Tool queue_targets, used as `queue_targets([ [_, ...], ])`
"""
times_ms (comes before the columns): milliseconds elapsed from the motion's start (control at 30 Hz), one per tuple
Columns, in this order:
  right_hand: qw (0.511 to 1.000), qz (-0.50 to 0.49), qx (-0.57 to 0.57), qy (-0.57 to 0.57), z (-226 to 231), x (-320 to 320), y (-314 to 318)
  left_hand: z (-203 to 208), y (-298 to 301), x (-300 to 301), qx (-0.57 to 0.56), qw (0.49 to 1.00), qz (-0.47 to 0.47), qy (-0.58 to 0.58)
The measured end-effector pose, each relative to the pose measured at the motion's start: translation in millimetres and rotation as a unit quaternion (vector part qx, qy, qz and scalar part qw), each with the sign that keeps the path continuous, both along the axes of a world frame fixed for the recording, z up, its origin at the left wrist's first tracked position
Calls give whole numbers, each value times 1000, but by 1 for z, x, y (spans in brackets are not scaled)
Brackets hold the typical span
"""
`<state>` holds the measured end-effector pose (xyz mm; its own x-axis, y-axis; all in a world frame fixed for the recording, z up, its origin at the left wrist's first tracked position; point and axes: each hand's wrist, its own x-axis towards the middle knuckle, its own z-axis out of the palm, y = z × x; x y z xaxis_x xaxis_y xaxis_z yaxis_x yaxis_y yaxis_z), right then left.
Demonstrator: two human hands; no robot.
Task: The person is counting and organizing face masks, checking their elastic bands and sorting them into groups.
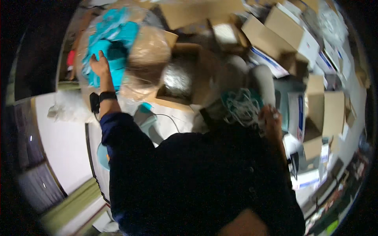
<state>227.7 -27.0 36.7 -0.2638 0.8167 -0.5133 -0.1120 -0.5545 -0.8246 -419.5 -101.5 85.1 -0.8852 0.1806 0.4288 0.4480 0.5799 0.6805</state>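
My left hand (pixel 100 66) reaches out over teal cloth-like pieces (pixel 112 55) heaped in a clear plastic bag at the far left. Its thumb and fingers are apart, and nothing shows between them. A tangle of white cords (pixel 243 107) with teal material under it rests on my lap. My right hand (pixel 271 117) is at the right side of that tangle, with its fingers curled and a ring on one. Blur and poor light hide what, if anything, those fingers hold.
An open cardboard box (pixel 183 74) with a shiny clear-plastic lining stands ahead of me. More open cartons (pixel 275 33) crowd the far right, and others (pixel 325 118) stand at my right side. A dark cable (pixel 169 117) runs near my left arm. A white panel (pixel 63 137) is at left.
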Motion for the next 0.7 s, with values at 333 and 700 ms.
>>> queue_targets([
  [333, 985, 22, 127, -116, 35, -3, 22, -95, 53, 342, -170, 777, -534, -286],
  [700, 905, 108, 349, -219, 54, 20, 5, -126, 127, 414, -208, 678, -692, -136],
])
